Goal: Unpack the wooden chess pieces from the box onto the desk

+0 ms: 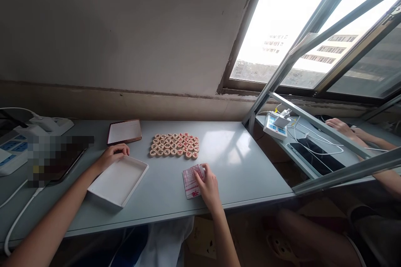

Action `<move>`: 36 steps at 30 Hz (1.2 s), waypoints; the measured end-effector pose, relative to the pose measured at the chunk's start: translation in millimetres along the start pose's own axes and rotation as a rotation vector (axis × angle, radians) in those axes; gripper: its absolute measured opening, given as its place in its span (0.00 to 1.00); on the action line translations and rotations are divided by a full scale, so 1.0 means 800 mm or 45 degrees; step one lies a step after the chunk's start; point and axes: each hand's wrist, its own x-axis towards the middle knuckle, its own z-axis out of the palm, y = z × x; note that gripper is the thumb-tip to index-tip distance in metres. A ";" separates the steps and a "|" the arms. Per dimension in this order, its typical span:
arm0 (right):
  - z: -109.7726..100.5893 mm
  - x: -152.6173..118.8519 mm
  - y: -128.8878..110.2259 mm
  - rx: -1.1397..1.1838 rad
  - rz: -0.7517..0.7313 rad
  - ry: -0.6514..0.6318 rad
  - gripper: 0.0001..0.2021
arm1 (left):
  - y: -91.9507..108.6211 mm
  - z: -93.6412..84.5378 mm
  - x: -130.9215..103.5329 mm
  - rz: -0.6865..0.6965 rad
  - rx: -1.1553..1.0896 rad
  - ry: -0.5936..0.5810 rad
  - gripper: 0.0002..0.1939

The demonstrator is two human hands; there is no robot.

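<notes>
Xiangqi pieces (173, 146), round and pale with red or black characters, lie in close rows on the grey desk. In front of them is a folded xiangqi board sheet (190, 183) with red lines. My right hand (207, 184) has its fingers closed on the right side of this sheet. My left hand (112, 156) lies against the far left edge of a shallow white open box (117, 181), its fingers bent together at the rim. Behind that hand rests the box lid (124, 132), inner side up with brown edges.
Left on the desk (250, 175) are power strips (15, 150), white cables and a partly blurred dark device (70, 167). A metal frame (278, 71) rises at the right. Beyond it are another power strip (275, 127), a dark tablet (313, 156) and another person's hands (340, 127).
</notes>
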 end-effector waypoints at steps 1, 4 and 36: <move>0.000 0.000 -0.001 0.003 -0.001 0.001 0.09 | 0.000 0.000 0.000 0.001 -0.001 0.004 0.06; 0.000 0.001 0.000 -0.023 -0.007 -0.003 0.10 | 0.001 0.001 0.000 0.001 -0.003 0.014 0.06; 0.001 0.003 0.001 0.092 0.017 0.124 0.17 | -0.003 0.000 0.001 -0.005 0.064 0.014 0.07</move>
